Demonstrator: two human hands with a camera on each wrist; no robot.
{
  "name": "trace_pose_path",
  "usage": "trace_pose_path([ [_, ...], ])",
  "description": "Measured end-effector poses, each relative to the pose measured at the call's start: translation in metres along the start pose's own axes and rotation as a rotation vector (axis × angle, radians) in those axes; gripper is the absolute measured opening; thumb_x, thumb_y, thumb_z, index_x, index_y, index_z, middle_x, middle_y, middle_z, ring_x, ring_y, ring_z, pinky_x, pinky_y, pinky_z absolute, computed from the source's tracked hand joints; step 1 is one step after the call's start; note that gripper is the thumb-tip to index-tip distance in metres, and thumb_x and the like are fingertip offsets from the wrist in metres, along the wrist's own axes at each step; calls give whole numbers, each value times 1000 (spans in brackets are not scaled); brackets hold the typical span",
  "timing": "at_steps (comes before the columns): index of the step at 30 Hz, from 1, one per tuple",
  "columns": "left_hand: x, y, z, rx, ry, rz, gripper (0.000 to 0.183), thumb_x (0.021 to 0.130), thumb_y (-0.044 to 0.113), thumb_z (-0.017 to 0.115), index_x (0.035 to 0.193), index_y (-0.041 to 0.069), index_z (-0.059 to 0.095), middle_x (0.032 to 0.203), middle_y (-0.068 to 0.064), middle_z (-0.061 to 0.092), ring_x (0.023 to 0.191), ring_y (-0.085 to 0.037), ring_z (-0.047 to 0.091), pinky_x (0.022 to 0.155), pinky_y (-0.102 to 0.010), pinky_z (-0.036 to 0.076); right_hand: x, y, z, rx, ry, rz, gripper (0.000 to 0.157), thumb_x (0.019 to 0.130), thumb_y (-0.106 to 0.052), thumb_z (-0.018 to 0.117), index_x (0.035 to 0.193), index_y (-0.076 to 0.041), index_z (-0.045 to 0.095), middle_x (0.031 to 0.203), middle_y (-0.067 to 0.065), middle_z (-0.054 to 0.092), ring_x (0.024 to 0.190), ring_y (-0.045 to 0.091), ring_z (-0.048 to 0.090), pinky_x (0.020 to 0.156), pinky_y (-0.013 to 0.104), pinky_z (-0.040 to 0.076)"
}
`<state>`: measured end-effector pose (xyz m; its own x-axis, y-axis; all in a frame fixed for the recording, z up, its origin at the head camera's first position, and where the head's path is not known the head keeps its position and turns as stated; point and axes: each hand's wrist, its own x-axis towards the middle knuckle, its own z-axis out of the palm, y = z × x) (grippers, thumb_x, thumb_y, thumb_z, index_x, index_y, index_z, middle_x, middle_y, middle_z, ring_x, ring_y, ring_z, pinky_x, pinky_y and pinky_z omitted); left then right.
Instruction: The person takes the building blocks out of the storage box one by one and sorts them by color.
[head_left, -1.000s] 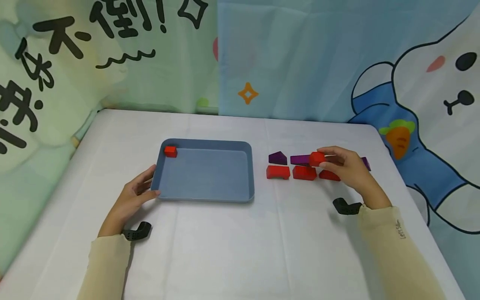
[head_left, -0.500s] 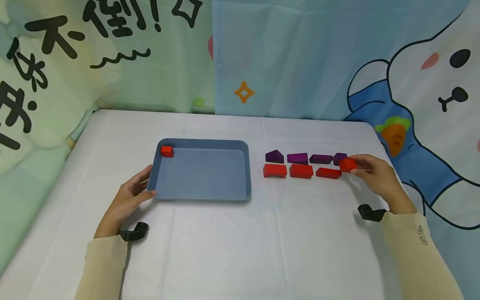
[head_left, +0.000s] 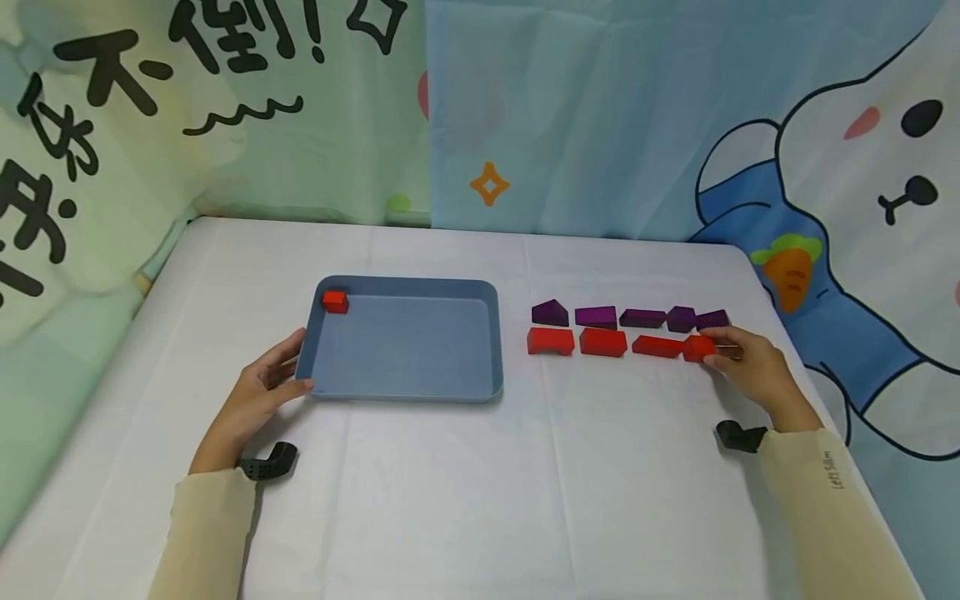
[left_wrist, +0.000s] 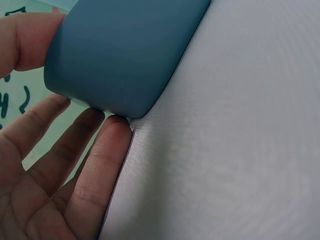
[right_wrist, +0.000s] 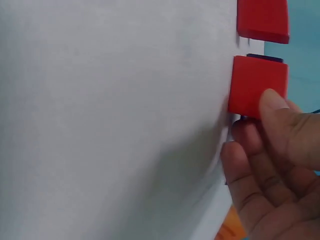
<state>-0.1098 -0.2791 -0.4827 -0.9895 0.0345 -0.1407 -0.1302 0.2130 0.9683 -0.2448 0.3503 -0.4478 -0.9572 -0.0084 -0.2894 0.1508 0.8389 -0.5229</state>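
My left hand [head_left: 258, 398] holds the near left corner of a blue-grey rectangular tray [head_left: 405, 393]. In the left wrist view, the thumb lies over the rim and the fingertips [left_wrist: 119, 127] touch the lower edge. A small red block [head_left: 335, 302] sits in the tray's far left corner. To the right, my right hand [head_left: 757, 371] pinches a red block [head_left: 698, 347] between thumb and fingers, at the right end of a row of red blocks. That held block [right_wrist: 250, 82] shows a flat square face in the right wrist view, the thumb pressed on it.
Left of the held block, the row has a long red block [head_left: 657, 347], another red block [head_left: 603, 342] and a notched one [head_left: 551, 341]. Behind them runs a row of several purple blocks [head_left: 596, 317]. White cloth [head_left: 450, 500] covers the table; a printed curtain [head_left: 600, 117] hangs behind.
My right hand has carried the red block rightward, past the purple blocks, then slightly nearer to the red row's end. The left hand stays at the tray.
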Motion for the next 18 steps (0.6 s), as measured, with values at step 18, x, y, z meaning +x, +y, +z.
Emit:
trace_pose_path([
  [18,3,-4,-2,-10,1,35,75,91,5,66,157,6,29,157,-23,32,134,-41,41,93,-13,39,-31,-117,3,-4,169,-324,39,102,-15,56,137,0,56,133,29,55,116,47,53,93,60,48],
])
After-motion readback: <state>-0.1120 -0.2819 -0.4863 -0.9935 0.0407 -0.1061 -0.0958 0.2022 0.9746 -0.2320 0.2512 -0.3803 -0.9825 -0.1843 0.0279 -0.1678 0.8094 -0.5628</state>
